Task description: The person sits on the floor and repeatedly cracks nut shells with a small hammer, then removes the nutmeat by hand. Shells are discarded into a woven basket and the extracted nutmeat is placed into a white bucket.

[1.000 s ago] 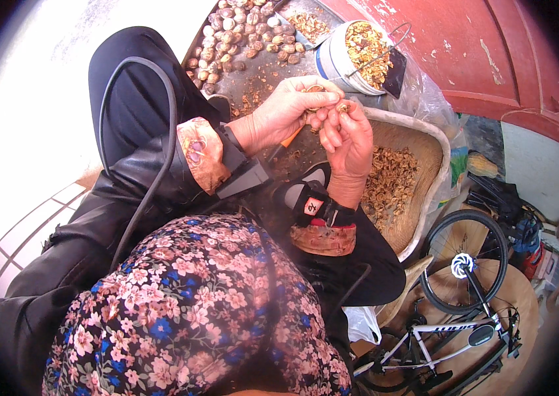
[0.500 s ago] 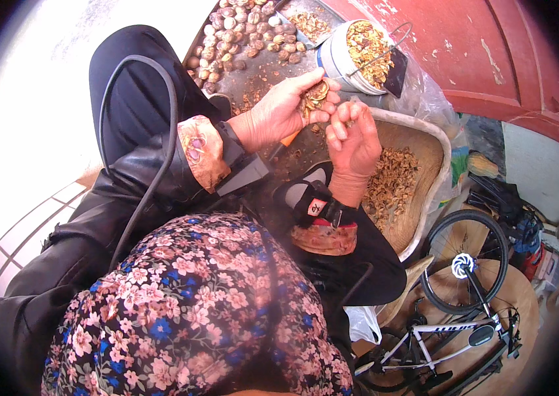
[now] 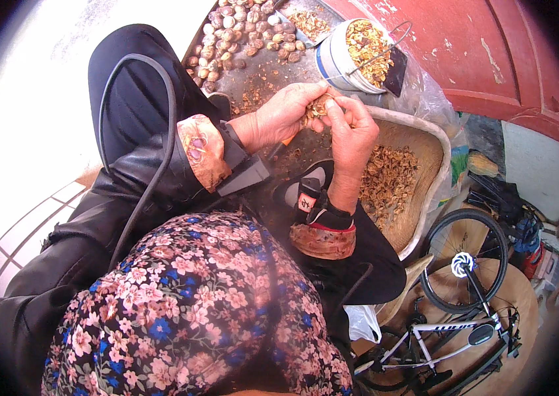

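The left hand (image 3: 282, 115) was found with its fingers curled and its thumb extended, holding the cracked, yellowish-brown nut pieces (image 3: 317, 107) at its fingertips. The right hand (image 3: 354, 132) met it from the right, fingers bent and thumb tip against those same pieces; whether it pinched a separate fragment could not be told. The nut pieces were located between the two hands, above the dark, flat work surface (image 3: 261, 68).

An orange handle (image 3: 288, 140) showed partly beneath the left hand. On the work surface lay a heap of whole, round, brown-and-tan nuts (image 3: 240, 32), with reddish-brown crumbs (image 3: 247, 102) scattered nearer the hands. A white, blue-banded bucket with a thin wire handle (image 3: 329, 65) stood just beyond the hands, filled with golden-brown fragments (image 3: 366, 46). Right of the right hand was a shallow, tan basin with a pale rim (image 3: 446, 153), containing a pile of brown, broken pieces (image 3: 390, 177). A white-framed bicycle with black tyres (image 3: 424, 350) was noted at the lower right, well apart from the hands.
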